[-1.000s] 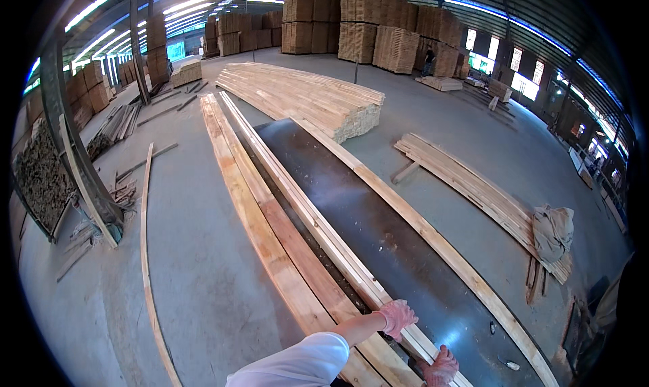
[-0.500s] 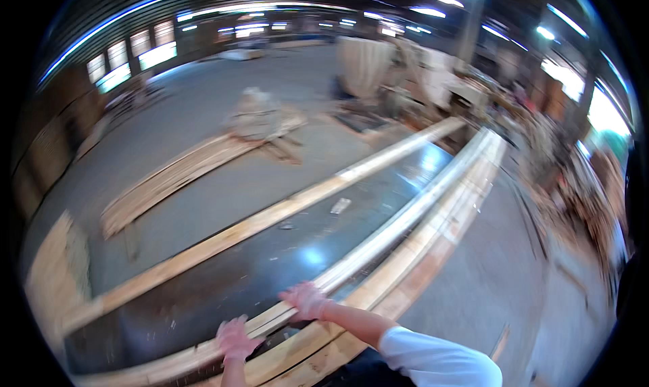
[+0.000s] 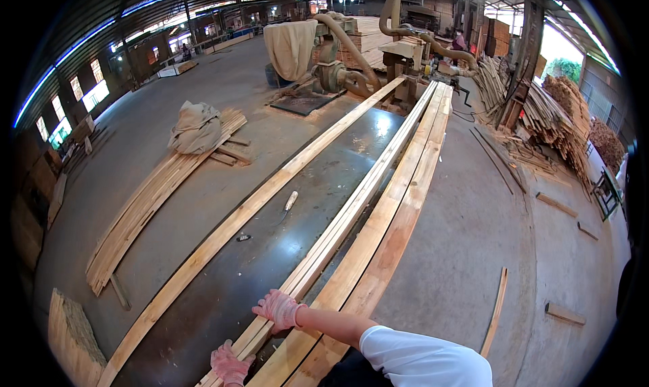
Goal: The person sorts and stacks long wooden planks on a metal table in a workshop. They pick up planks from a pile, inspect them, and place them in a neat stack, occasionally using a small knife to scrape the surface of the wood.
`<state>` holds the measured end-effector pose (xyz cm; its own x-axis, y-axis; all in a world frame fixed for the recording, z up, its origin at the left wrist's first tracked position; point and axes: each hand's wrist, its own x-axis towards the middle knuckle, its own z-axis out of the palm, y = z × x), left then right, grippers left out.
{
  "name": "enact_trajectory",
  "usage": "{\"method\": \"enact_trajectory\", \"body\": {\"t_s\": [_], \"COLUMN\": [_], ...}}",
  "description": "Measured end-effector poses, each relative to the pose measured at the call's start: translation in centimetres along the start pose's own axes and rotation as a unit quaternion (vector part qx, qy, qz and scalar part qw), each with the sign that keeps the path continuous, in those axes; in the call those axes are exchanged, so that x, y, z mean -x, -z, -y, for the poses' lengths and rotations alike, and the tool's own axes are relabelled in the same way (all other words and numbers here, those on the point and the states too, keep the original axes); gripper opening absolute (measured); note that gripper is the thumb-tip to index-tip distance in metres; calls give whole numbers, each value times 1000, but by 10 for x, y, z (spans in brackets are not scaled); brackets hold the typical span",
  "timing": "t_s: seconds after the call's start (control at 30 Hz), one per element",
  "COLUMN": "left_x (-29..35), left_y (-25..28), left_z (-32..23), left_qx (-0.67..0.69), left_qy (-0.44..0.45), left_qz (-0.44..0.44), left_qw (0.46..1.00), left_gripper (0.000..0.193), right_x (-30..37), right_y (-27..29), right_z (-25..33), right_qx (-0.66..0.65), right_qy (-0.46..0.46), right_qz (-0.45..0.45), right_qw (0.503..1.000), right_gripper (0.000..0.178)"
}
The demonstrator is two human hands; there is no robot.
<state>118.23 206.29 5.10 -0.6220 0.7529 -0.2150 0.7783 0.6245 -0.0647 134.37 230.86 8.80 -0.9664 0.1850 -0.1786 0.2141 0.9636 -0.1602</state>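
Both my hands wear pinkish gloves and are on a bundle of long, narrow wooden strips (image 3: 351, 208), which lies lengthwise on a dark, shiny table (image 3: 223, 285). My right hand (image 3: 278, 310) is closed over the strips. Nearer the lower edge, my left hand (image 3: 230, 365) grips the same bundle at its near end, its fingers partly hidden. Two wider boards (image 3: 385, 235) lie side by side just right of the strips. Along the table's left edge runs a single long board (image 3: 236, 230). A small tool with a pale handle (image 3: 291, 200) and a dark small object (image 3: 243, 237) rest on the tabletop.
At the table's far end stands a woodworking machine (image 3: 405, 52) with hoses. A cloth-covered stack of planks (image 3: 152, 198) lies on the floor to the left. Timber piles (image 3: 541, 116) and a post (image 3: 526, 62) stand at right. Loose wood pieces (image 3: 565, 314) lie on the right floor.
The view has swung toward the right and steadied, so the machine and table appear further left. My hands stay on the strips, the right one a little farther up than the left.
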Motion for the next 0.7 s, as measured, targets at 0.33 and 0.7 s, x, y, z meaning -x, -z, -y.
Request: {"method": "enact_trajectory", "body": {"t_s": [0.33,0.7], "left_x": [-7,-4], "left_y": [-5,-3], "left_z": [-2,-3], "left_qx": [-9,-8], "left_qy": [-2,-4], "left_qz": [-13,-23], "left_qw": [1000,1000], "left_gripper": [102,101], "right_x": [-1,1], "right_y": [1,6], "right_z": [-5,-2], "right_qx": [3,-15], "right_qy": [0,-6], "right_qz": [24,30], "right_qw": [1000,999], "right_gripper": [87,85]}}
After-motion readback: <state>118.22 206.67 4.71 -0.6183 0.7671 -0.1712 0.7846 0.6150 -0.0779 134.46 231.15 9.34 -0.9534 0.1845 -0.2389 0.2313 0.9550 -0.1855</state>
